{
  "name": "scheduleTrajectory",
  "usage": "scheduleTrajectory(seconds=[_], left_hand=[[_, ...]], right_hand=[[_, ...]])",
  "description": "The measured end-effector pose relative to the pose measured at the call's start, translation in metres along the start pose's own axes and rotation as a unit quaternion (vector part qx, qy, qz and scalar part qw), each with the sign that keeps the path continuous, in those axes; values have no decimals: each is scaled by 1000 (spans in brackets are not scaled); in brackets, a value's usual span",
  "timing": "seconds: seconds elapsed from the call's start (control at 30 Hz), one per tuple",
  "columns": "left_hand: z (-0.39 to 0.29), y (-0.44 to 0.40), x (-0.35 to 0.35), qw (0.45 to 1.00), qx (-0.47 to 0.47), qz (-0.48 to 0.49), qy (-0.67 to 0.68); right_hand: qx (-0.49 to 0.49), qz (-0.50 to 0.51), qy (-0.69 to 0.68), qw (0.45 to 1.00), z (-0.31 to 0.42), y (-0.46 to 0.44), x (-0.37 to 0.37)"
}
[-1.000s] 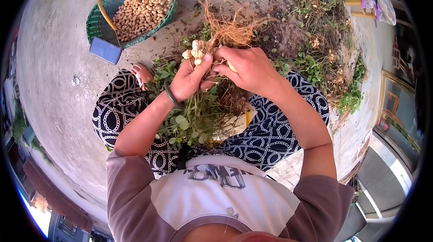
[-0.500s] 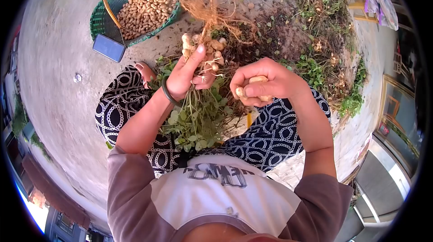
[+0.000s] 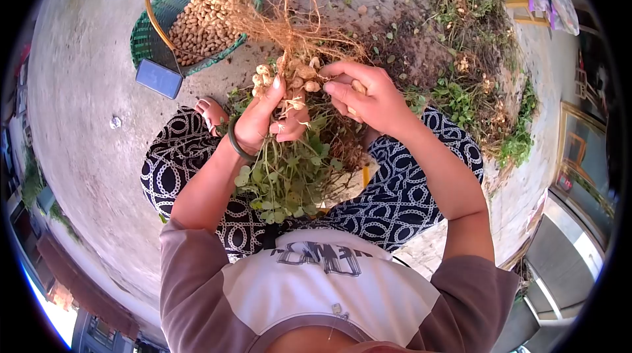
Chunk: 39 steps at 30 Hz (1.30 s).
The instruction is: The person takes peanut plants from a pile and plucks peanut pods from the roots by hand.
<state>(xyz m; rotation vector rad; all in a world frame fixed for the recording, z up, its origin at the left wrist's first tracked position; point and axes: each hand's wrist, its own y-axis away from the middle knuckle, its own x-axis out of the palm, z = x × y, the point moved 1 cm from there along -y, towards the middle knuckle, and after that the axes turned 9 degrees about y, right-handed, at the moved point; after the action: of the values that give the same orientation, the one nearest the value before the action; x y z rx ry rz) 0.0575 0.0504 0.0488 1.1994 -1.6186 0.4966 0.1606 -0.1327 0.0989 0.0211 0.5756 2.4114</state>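
My left hand (image 3: 266,113) is closed round the stems of a peanut plant (image 3: 286,175), held upside down with leaves hanging below and reddish roots (image 3: 289,27) spread above. Pale peanut pods (image 3: 306,76) cluster just over my left thumb. My right hand (image 3: 372,96) is curled round several loose peanuts (image 3: 357,88) in its palm. Its thumb and index fingertips are at the right edge of the pod cluster; whether they pinch a pod there I cannot tell.
A green woven basket (image 3: 141,40) with a curved handle holds many picked peanuts (image 3: 207,21). A phone (image 3: 158,78) leans by its near rim. Pulled peanut plants (image 3: 467,57) lie heaped on the right, with soil and bits of leaf on the concrete floor (image 3: 92,90).
My right hand has moved up and left to the pod cluster, keeping its peanuts. My left hand and the plant have shifted slightly left.
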Motion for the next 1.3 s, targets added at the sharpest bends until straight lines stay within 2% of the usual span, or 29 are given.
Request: scheduleTrajectory(seconds=[0.03,0.13,0.17,0.27,0.3,0.4,0.43,0.53,0.57,0.67,0.7,0.8,0.83,0.93,1.03,1.07,1.1,1.2,1.3], left_hand=[[0,0,1,1000,2,-4,-2],[-3,-2,12,998,-12,-41,-36],[-4,-2,15,997,-22,-57,-52],[-4,-3,1,998,2,-19,-52],[-7,-1,8,997,-19,-47,-65],[-8,-4,-5,998,26,-22,-45],[-9,-3,-1,997,22,-44,-59],[-8,-3,4,1000,-7,7,-4],[-7,-3,3,999,-10,25,27],[-7,-3,7,997,5,50,50],[-6,-3,7,998,-2,43,53],[-4,-1,11,1000,-7,9,21],[-2,-2,10,999,-2,25,22],[-1,-2,6,998,-12,51,41],[-4,0,12,996,-11,91,-9],[-5,2,11,997,-6,78,1],[-6,3,8,998,-2,66,10],[-8,3,2,997,25,73,17],[-11,3,4,996,7,86,-13]], right_hand=[[-19,15,-24,999,-8,0,4],[-119,-23,71,990,-12,0,15],[-180,-53,132,973,-15,-2,16],[-32,153,73,985,5,6,-6],[37,201,-38,978,14,10,-12],[28,310,-209,927,14,19,-41],[26,277,-227,933,11,18,-43],[-7,180,-351,919,-8,4,-17],[-15,214,-353,910,-22,-3,-16],[91,36,-268,958,-30,-13,3],[76,21,-234,969,-23,-12,6],[-2,30,-134,991,-4,-10,14],[-22,37,-107,993,-4,-11,15],[-27,56,-132,989,-11,-11,11],[34,132,-272,953,-9,-7,7],[58,161,-319,932,-10,-5,4],[46,202,-328,922,-18,-4,-3],[-3,230,-376,897,-20,-3,-23],[-24,220,-393,893,-16,-8,-13]])
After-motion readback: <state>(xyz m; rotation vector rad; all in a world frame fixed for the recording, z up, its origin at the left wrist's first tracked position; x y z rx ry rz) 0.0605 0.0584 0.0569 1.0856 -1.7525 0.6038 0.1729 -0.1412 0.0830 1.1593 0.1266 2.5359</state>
